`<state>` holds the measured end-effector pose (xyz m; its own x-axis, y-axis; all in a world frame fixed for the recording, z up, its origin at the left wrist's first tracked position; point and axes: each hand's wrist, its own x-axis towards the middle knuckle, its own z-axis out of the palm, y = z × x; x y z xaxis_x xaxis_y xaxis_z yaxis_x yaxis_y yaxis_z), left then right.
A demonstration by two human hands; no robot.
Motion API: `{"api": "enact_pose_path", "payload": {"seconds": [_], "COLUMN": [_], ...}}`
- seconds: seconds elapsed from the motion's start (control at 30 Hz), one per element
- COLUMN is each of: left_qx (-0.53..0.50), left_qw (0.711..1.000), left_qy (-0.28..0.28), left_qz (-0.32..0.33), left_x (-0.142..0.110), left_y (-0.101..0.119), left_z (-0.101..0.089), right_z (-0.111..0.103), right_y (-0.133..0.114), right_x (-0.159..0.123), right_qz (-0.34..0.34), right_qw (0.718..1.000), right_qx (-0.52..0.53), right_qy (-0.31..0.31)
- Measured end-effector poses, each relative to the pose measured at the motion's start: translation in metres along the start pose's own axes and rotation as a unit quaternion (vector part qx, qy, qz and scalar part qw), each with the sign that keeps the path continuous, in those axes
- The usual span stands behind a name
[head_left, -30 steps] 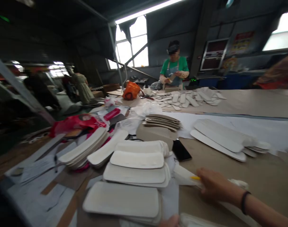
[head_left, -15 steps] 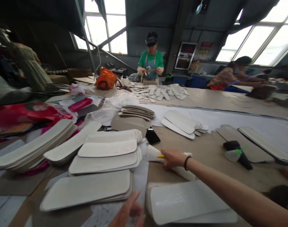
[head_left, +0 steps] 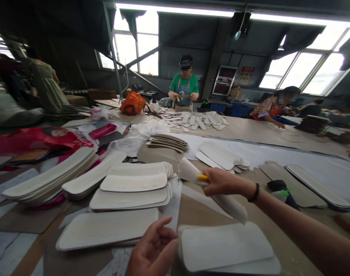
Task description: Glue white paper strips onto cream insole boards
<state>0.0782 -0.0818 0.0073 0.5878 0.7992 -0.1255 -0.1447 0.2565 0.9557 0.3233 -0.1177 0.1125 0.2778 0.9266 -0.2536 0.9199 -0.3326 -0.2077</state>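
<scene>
My right hand [head_left: 222,182] is closed around a curved white panel [head_left: 229,207] with rounded ends, tilted above the brown board. A slim yellow stick [head_left: 203,177], perhaps a pen or tool handle, pokes out of the same grip. Low in the middle is my left hand [head_left: 154,247], its fingers loosely bent and apart, with nothing in it. Its fingertips are at the left edge of a stack of white panels [head_left: 223,245]; whether they touch it I cannot tell. More white panels [head_left: 134,182] lie in overlapping piles to the left.
Further white piles [head_left: 51,172] curve along the left. Brown panels [head_left: 167,142] and plastic bags stand behind. A dark object with a green tie [head_left: 283,191] lies right, beside a long white panel [head_left: 319,186]. Across the table a person in green [head_left: 184,86] works behind scattered white pieces.
My right hand has lifted the white panel off the table and moved slightly right, the yellow stick still in it. My left hand has come further up into view, beside the near stack.
</scene>
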Motion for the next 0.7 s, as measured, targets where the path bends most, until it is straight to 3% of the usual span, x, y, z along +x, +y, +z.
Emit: {"api": "enact_pose_path", "payload": {"seconds": [0.1, 0.2, 0.33, 0.4, 0.53, 0.63, 0.7], "left_qx": [-0.154, -0.247, -0.282, -0.286, -0.327, -0.374, -0.389], "left_qw": [0.986, 0.961, 0.95, 0.944, 0.917, 0.888, 0.881], "left_qy": [-0.053, -0.098, -0.038, -0.022, 0.018, 0.07, 0.061], "left_qz": [-0.034, -0.074, -0.128, -0.161, -0.226, -0.256, -0.263], "left_x": [-0.002, -0.018, -0.044, -0.051, -0.052, -0.046, -0.041], "left_y": [0.01, 0.012, 0.004, 0.001, -0.001, -0.004, -0.007], "left_z": [0.017, 0.024, 0.013, 0.004, -0.013, -0.023, -0.025], "right_z": [-0.007, 0.02, 0.061, 0.067, 0.058, 0.049, 0.044], "right_y": [-0.051, -0.096, -0.125, -0.128, -0.114, -0.09, -0.077], "right_x": [-0.033, -0.06, -0.08, -0.086, -0.088, -0.071, -0.055], "right_qz": [-0.043, -0.102, -0.095, -0.066, -0.052, -0.026, 0.013], "right_qw": [0.985, 0.952, 0.942, 0.95, 0.974, 0.981, 0.978], "right_qx": [0.157, 0.251, 0.287, 0.275, 0.2, 0.181, 0.197], "right_qy": [-0.063, -0.14, -0.145, -0.129, -0.095, -0.059, -0.061]}}
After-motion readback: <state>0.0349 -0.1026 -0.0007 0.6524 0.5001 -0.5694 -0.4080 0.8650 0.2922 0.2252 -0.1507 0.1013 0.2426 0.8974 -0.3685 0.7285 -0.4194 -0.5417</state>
